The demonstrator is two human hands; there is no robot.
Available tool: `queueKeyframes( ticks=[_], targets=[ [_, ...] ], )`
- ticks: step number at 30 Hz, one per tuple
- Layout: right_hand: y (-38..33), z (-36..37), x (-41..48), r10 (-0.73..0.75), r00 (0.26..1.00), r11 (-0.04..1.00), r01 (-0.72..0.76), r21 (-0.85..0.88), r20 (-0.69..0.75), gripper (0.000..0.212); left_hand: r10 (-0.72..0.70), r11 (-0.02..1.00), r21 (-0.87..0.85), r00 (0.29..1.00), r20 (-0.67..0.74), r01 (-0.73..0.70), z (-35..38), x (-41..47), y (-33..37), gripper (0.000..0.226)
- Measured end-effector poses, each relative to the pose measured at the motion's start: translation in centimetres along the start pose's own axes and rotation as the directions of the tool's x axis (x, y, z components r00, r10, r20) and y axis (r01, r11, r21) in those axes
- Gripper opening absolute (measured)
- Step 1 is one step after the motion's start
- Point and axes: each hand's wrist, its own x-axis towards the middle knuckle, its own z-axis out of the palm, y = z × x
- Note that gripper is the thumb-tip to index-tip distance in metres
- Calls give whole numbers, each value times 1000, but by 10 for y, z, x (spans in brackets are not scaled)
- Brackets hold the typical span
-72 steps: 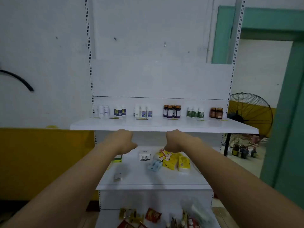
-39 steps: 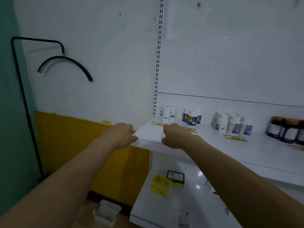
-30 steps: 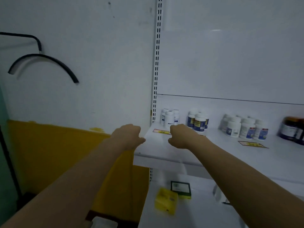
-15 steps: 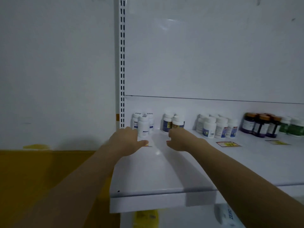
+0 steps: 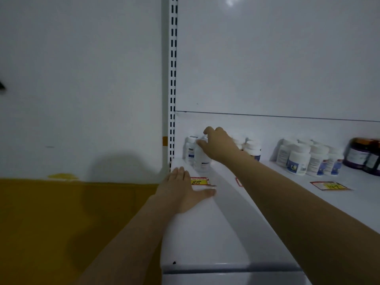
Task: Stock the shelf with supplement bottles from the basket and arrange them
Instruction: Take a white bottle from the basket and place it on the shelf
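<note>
Head view puts the front white bottle [image 5: 201,159] at the far left back of the shelf [image 5: 205,233], and the right hand [image 5: 219,146], loosely fisted in front of the next cluster half a second ago, has swung over to it, fingers curled round its top in a grip. The left hand [image 5: 182,191], lately curled by that bottle, now lies flat with straight fingers on the shelf beside a yellow price tag [image 5: 198,181]. That looks like straightening the row rather than adding stock.
</note>
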Motion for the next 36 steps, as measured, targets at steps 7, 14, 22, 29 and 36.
queueKeyframes(
  ticks=[7,14,22,29,36],
  targets=[
    [-8,26,12,47,999,999,-47,-6,-10,28,0,999,-45,1000,2,0,3,2,-2,110],
    [-9,-14,6,25,998,998,-28,55,66,41,17,969,-242,995,-98,-40,6,3,-6,113],
    [-15,-96,-32,-58,997,998,57,22,50,44,32,871,-453,941,-336,-192,-23,-6,9,103],
    [-25,-123,-55,-58,998,998,57,-14,-29,52,37,667,-681,926,-377,-304,-61,-35,45,48],
    [-24,-145,-83,-178,972,904,101,415,151,43,151,389,-887,967,-204,-247,-73,-63,42,30]
  ],
)
